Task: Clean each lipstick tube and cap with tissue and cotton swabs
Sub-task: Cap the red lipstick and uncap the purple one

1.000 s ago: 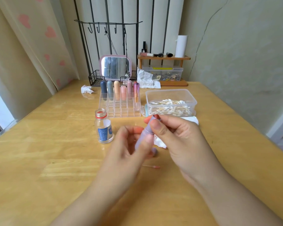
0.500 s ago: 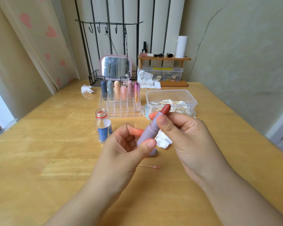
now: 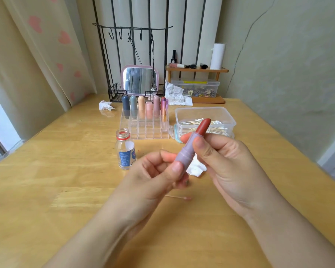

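I hold a lilac lipstick tube (image 3: pixel 186 154) tilted up to the right, its brick-red stick (image 3: pixel 203 125) fully raised. My left hand (image 3: pixel 153 176) pinches the tube's base between thumb and fingers. My right hand (image 3: pixel 226 161) grips the upper barrel with thumb and forefinger. A crumpled white tissue (image 3: pixel 196 168) lies on the table behind the tube. A used cotton swab (image 3: pixel 179 197) with a pink tip lies under my hands. A small dark piece (image 3: pixel 187 182) peeks out below my left fingers; I cannot tell what it is.
A clear organiser (image 3: pixel 145 130) holds several capped lipsticks (image 3: pixel 141 108). An open small bottle (image 3: pixel 125 149) stands left of my hands. A clear box of cotton swabs (image 3: pixel 204 122) sits at the right. Crumpled tissues (image 3: pixel 105 105), a mirror (image 3: pixel 139 80) and a wooden shelf (image 3: pixel 196 70) stand at the back.
The red stick has risen out of the tube, from hidden to fully raised. Both hands kept their hold and lifted the tube slightly.
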The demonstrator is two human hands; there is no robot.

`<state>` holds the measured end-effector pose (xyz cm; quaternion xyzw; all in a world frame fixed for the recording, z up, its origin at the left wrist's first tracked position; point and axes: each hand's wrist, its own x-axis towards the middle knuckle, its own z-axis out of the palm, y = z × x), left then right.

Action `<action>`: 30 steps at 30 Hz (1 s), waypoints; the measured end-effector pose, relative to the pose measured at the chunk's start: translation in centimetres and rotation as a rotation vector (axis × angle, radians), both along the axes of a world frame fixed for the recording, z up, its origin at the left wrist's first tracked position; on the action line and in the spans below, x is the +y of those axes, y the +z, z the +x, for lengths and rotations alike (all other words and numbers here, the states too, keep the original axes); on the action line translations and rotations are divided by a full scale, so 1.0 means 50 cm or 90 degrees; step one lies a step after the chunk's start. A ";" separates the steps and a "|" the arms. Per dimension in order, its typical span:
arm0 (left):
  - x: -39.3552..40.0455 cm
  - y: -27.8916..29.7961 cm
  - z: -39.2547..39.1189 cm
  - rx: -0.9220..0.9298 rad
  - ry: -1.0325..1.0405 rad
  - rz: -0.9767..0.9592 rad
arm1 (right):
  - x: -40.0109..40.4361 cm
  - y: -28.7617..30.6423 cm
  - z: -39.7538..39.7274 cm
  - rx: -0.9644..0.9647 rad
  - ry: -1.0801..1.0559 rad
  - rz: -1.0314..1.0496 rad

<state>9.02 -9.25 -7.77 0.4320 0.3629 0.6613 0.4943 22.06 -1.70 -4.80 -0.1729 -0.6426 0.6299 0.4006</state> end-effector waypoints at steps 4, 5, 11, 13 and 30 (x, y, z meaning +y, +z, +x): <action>-0.005 0.010 0.020 0.130 0.212 0.030 | 0.002 -0.001 -0.001 -0.020 -0.060 0.030; -0.002 0.007 0.020 0.128 0.202 0.018 | 0.001 0.002 -0.001 -0.014 -0.056 0.016; 0.000 -0.003 0.004 0.049 -0.034 -0.041 | -0.015 0.005 -0.004 -0.027 0.053 -0.043; -0.001 0.002 0.005 0.029 -0.018 -0.041 | -0.011 0.008 -0.001 -0.045 0.049 -0.026; 0.019 -0.025 -0.025 0.125 0.218 -0.143 | 0.137 -0.105 0.006 -0.620 -0.434 0.507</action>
